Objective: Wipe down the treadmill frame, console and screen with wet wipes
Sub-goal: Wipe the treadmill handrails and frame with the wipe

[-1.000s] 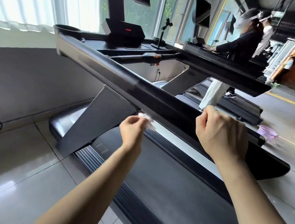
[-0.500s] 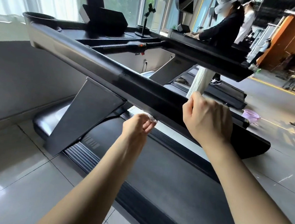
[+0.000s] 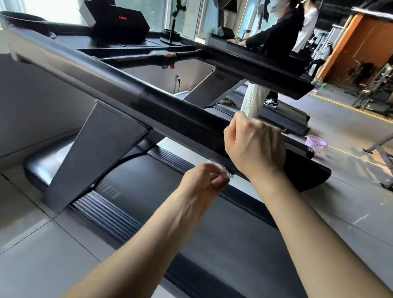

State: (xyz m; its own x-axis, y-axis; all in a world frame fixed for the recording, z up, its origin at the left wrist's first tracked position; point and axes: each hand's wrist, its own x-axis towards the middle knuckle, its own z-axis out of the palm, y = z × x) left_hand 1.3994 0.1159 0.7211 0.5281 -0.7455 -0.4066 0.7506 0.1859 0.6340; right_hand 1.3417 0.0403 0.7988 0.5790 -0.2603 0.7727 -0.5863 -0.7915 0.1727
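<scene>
A: The left hand [image 3: 201, 183] is pinching the wet wipe [image 3: 223, 172] just under the handrail [image 3: 170, 110], at seven o'clock from the right hand [image 3: 254, 151].
B: And that right hand is curling tight around the rail.

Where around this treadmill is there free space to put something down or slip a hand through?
Free: the belt beside the ribbed side strip; the gap under the handrail between the grey upright and the left hand. Crowded: the rail's near end, where the right hand grips beside the wet wipe.
</scene>
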